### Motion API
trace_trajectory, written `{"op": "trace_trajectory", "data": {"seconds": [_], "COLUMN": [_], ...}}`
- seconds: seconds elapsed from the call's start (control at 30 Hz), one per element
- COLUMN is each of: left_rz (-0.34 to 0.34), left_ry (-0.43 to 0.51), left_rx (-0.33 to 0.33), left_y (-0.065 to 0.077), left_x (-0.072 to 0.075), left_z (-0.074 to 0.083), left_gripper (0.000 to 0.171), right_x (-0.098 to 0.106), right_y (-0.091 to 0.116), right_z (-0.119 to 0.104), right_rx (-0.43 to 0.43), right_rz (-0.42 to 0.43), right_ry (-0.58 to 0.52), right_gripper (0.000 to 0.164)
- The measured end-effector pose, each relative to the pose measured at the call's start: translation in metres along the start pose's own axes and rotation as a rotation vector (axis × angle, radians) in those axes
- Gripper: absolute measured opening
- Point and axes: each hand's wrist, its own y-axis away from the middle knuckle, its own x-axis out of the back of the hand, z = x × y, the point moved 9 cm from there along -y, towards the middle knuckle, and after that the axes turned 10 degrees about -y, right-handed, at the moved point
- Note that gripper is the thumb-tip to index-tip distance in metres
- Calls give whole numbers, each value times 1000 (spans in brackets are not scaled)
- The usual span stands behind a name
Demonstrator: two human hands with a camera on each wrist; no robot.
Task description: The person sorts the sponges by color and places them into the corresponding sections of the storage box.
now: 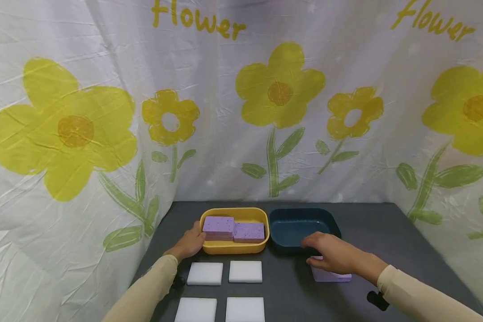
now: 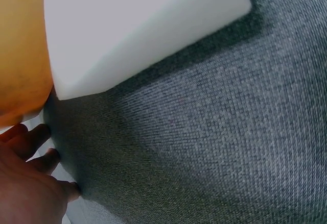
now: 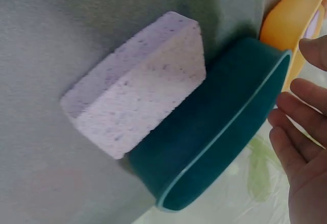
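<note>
My left hand [image 1: 192, 242] rests against the left end of the yellow tray [image 1: 233, 248], its fingers loosely spread in the left wrist view. Purple sponges [image 1: 248, 231] lie inside that tray, the left ones reaching higher than the one beside them. Over the front edge of the dark teal tray [image 1: 283, 245] hovers my right hand [image 1: 336, 254], fingers extended and nothing between them. Below this hand, a purple sponge [image 3: 138, 86] lies on the table in front of the teal tray, partly hidden by the hand in the head view.
Several white rectangular blocks [image 1: 245, 272] lie in two rows in front of the yellow tray. The dark grey table [image 1: 366, 223] ends at a white curtain [image 1: 217, 179] printed with yellow flowers. Both trays stand side by side near the back.
</note>
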Motion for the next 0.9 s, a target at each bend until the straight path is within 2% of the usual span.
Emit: {"op": "trace_trajectory", "data": {"seconds": [0.37, 0.57, 0.9], "left_rz": [0, -1, -9], "left_ry": [6, 3, 22], "left_rx": [9, 3, -5], "left_y": [0, 0, -1], "left_x": [-1, 0, -1], "left_z": [-2, -2, -1], "left_gripper": [47, 47, 47], "right_x": [-13, -21, -26], "right_y": [22, 30, 43], "right_z": [10, 18, 33], "right_rx": [19, -20, -22], "right_rz": [22, 1, 44], "right_ry": [-31, -39, 38], "right_gripper": [30, 35, 43]}}
